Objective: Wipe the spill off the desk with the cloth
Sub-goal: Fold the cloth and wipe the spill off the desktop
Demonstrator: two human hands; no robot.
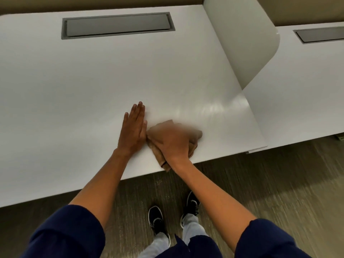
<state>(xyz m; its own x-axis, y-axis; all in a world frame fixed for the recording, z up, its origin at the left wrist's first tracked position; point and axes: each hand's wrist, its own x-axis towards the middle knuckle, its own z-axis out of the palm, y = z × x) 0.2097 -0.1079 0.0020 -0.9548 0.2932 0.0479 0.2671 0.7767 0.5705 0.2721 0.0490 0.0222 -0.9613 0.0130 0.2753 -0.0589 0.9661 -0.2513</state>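
A: Head view first: what is the right hand [174,141] doing?

B: It is pressing palm-down on one brown cloth [158,154], fingers curled over it and gripping it. The hand and the cloth are blurring, low and right of centre in the frame.

A: And the left hand [133,129]?

B: It is lying flat and open on the white desk [83,81], fingers straight and together, holding nothing, its thumb side just beside the cloth.

A: Where is the cloth sitting?

B: On the desk near the front edge, one corner hanging slightly over it.

A: Is the spill showing?

B: I cannot tell; only streaky sheen is showing right of the cloth.

A: Further out?

B: Two grey hatches: one [118,25] at the upper centre, one [321,35] on a second desk at the upper right. A white divider panel [245,43] is standing between the desks. Two dark shoes, the left [157,219] and the right [191,203], are standing on carpet at the bottom.
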